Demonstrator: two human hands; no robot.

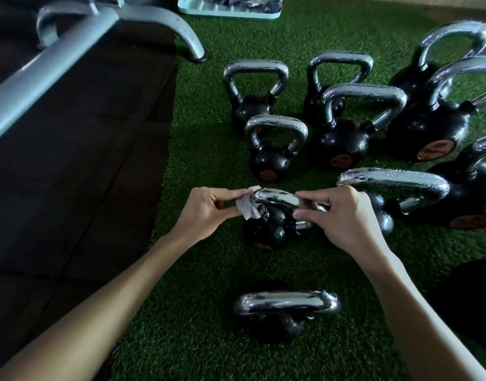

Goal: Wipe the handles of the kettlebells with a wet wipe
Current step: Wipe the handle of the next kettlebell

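Observation:
A small black kettlebell (pixel 266 229) with a chrome handle (pixel 277 198) stands on green turf at the centre. My left hand (pixel 208 210) pinches a crumpled white wet wipe (pixel 247 206) against the left end of that handle. My right hand (pixel 343 215) grips the right end of the same handle. Another small kettlebell (pixel 280 325) with a chrome handle (pixel 287 302) sits nearer to me, between my forearms.
Several larger black kettlebells (pixel 343 141) with wet chrome handles stand in rows behind and to the right. A grey metal bench frame (pixel 71 45) rests on dark rubber flooring (pixel 71 174) at left. A pale tray (pixel 230 9) lies at the top edge.

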